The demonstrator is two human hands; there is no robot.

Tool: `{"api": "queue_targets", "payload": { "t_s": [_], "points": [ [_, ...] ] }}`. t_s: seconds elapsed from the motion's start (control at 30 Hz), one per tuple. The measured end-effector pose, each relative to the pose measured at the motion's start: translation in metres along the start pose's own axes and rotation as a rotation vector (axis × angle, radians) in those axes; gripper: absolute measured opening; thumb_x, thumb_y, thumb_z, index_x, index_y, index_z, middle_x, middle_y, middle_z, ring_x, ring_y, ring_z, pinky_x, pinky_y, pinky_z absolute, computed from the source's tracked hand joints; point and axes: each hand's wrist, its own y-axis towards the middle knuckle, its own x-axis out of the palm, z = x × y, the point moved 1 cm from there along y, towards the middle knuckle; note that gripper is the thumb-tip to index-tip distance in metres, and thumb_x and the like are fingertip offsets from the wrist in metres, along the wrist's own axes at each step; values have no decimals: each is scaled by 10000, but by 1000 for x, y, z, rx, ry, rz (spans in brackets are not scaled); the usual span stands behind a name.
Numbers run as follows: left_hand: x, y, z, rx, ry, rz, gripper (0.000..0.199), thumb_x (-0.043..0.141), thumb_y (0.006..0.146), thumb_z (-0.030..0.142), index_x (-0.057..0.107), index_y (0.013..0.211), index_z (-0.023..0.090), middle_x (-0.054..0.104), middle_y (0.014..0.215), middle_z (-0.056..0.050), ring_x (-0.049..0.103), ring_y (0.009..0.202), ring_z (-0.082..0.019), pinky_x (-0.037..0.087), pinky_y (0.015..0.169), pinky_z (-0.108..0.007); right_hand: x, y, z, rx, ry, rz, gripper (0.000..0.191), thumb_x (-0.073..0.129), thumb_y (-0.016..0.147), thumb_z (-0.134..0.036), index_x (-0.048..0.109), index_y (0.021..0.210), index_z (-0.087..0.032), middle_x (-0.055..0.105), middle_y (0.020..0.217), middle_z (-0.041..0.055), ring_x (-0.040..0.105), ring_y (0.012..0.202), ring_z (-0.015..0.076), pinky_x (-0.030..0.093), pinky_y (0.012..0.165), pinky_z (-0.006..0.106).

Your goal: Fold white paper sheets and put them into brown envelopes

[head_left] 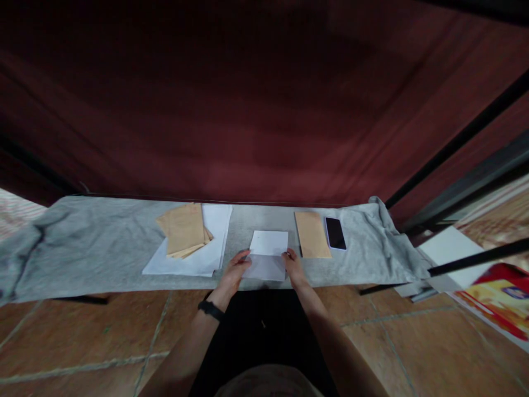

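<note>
A sheet of white paper (268,242), with a fold across its middle, lies in front of me on the grey cloth. Its near half looks greyer and is partly raised. My left hand (236,270) grips the left edge of the paper near the fold, thumb on top. At the opposite edge, my right hand (292,264) pinches the paper at about the same height. To the right of that hand rests a brown envelope (313,234). Left of my left hand is a stack of white sheets (215,237) with several brown envelopes (184,229) on top.
A phone (335,233) lies right of the single envelope. The grey cloth (115,237) covers a narrow table against a dark red surface (248,138). Black metal bars slant at the right, near a white box (450,253) and a red and yellow package (500,298).
</note>
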Motion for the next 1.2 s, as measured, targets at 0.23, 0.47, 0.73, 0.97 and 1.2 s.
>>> {"api": "queue_targets", "payload": {
  "t_s": [0.23,0.47,0.73,0.97,1.2],
  "points": [
    [-2,-2,2,-79,-80,-6,232,660,586,125,721,805,167,742,906,-56,678,754,-185,532,606,-285,-31,-21,13,-345,-285,-81,473,437,847,-154,615,1284,-185,658,1212,122,672,1025,228,559,890,386],
    [-8,-10,5,-156,-220,-100,157,598,733,144,670,870,120,747,947,-140,724,854,-205,596,739,-307,-31,-35,16,-541,-475,-194,316,535,894,-178,714,1150,-227,660,1223,88,621,1146,218,476,1047,381],
    [-6,10,3,329,584,62,231,581,783,185,671,995,170,679,890,-42,671,762,-167,554,722,-311,-22,-20,18,-455,-630,-11,261,489,947,-314,693,1003,-161,722,914,103,673,843,234,525,812,355],
    [7,19,7,371,878,75,112,630,824,192,657,716,188,646,761,-5,616,759,-153,465,785,-276,-20,-20,18,-424,-706,63,304,474,949,-291,603,1184,-147,722,893,88,668,821,232,484,789,349],
    [12,15,11,296,1092,70,136,594,890,248,681,800,195,722,815,-16,660,774,-152,433,718,-235,-16,-22,17,-399,-887,151,484,467,964,-264,411,1423,-122,722,1006,121,668,932,273,445,837,392]
  ]
}}
